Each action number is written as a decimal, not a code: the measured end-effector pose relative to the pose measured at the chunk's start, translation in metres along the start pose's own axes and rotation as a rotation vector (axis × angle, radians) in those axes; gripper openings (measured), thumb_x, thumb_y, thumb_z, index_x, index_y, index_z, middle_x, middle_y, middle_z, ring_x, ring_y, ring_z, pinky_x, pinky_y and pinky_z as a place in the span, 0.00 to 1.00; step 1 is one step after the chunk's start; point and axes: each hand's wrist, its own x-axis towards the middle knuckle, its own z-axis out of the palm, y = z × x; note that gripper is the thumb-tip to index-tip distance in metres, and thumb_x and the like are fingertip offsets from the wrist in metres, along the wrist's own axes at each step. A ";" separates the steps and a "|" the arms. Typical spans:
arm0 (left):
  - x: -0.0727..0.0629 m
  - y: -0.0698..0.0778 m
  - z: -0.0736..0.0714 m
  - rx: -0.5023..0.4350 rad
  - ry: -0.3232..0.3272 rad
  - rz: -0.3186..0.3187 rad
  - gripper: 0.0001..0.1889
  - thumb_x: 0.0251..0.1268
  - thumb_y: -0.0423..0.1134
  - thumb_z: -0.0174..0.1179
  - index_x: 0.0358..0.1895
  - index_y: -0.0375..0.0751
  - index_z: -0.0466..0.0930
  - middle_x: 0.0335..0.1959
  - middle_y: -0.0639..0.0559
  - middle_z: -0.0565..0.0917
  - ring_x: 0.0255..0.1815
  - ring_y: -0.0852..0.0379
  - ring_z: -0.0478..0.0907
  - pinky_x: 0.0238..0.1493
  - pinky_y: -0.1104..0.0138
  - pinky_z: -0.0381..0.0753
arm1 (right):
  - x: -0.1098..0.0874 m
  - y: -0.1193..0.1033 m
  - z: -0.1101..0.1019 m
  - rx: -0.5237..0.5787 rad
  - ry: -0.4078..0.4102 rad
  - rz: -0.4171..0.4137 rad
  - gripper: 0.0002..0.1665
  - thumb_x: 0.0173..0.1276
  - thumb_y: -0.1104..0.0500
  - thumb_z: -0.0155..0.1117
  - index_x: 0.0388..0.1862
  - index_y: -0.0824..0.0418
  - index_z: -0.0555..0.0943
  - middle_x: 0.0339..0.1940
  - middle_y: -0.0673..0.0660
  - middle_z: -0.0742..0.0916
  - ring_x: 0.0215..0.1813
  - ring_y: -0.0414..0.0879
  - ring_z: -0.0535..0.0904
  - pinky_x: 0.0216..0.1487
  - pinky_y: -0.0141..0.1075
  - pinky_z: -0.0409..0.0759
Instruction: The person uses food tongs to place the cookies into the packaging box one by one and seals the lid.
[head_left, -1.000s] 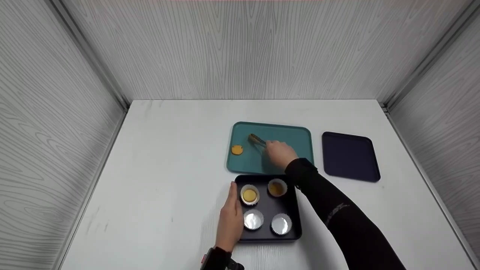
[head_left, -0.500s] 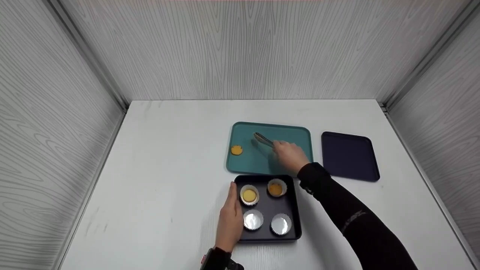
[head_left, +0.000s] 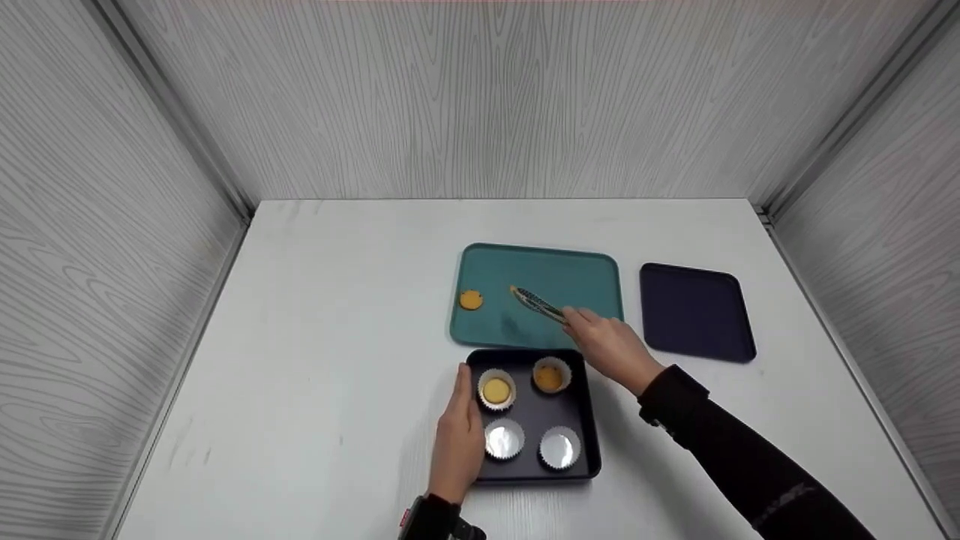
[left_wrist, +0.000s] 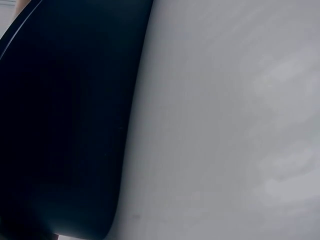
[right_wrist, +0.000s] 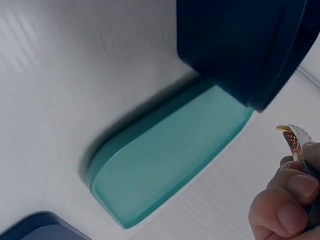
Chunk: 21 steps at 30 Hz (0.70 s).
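Note:
My right hand (head_left: 611, 345) grips metal tongs (head_left: 541, 306) above the teal tray (head_left: 577, 274). In the right wrist view, curled fingers (right_wrist: 292, 217) surround the tongs (right_wrist: 299, 140), and something yellow-orange, probably a cookie (right_wrist: 283, 128), shows between the perforated tips. One round orange cookie (head_left: 471, 300) lies on the tray's left side. With straight fingers, my left hand (head_left: 457, 442) rests along the left wall of a deep dark baking pan (head_left: 536, 474). Inside are a cup with a yellow disc (head_left: 496, 390), a cup with an orange cookie (head_left: 549, 377) and two silvery cups (head_left: 559, 448).
A flat dark navy tray (head_left: 697, 311) lies right of the teal tray. White tabletop (head_left: 337, 337) stretches left of the pan. Grey wood-grain panels (head_left: 480, 97) enclose the back and both sides. The left wrist view holds mostly the pan's outer wall (left_wrist: 70, 115).
My right hand has drawn back toward the right and nearer to me, with the tongs lifting something orange off the teal tray. The left hand stays against the pan.

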 end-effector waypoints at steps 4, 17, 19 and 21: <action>0.000 0.000 0.000 0.002 -0.004 -0.008 0.29 0.83 0.32 0.41 0.82 0.38 0.51 0.82 0.45 0.55 0.77 0.55 0.62 0.59 0.59 0.72 | -0.016 -0.009 -0.012 -0.012 0.026 -0.048 0.19 0.74 0.64 0.65 0.60 0.71 0.80 0.42 0.64 0.87 0.22 0.50 0.81 0.25 0.39 0.83; 0.001 -0.001 0.000 -0.008 -0.010 -0.013 0.29 0.83 0.31 0.42 0.83 0.38 0.50 0.83 0.46 0.55 0.79 0.52 0.59 0.67 0.57 0.71 | -0.050 -0.026 -0.035 -0.059 0.093 -0.192 0.15 0.83 0.58 0.53 0.56 0.68 0.79 0.31 0.54 0.79 0.18 0.43 0.74 0.18 0.33 0.76; 0.001 -0.001 0.000 -0.013 -0.012 -0.014 0.29 0.83 0.31 0.42 0.83 0.38 0.50 0.83 0.46 0.55 0.78 0.53 0.61 0.64 0.57 0.71 | -0.053 -0.028 -0.038 -0.061 0.097 -0.203 0.16 0.84 0.56 0.50 0.55 0.67 0.79 0.30 0.53 0.79 0.18 0.42 0.73 0.18 0.33 0.75; 0.001 -0.001 0.001 -0.012 -0.014 -0.015 0.29 0.83 0.31 0.41 0.83 0.38 0.50 0.83 0.46 0.55 0.78 0.53 0.60 0.66 0.57 0.71 | -0.057 -0.030 -0.040 -0.057 0.098 -0.207 0.13 0.82 0.58 0.55 0.55 0.66 0.79 0.31 0.53 0.79 0.18 0.42 0.74 0.17 0.33 0.75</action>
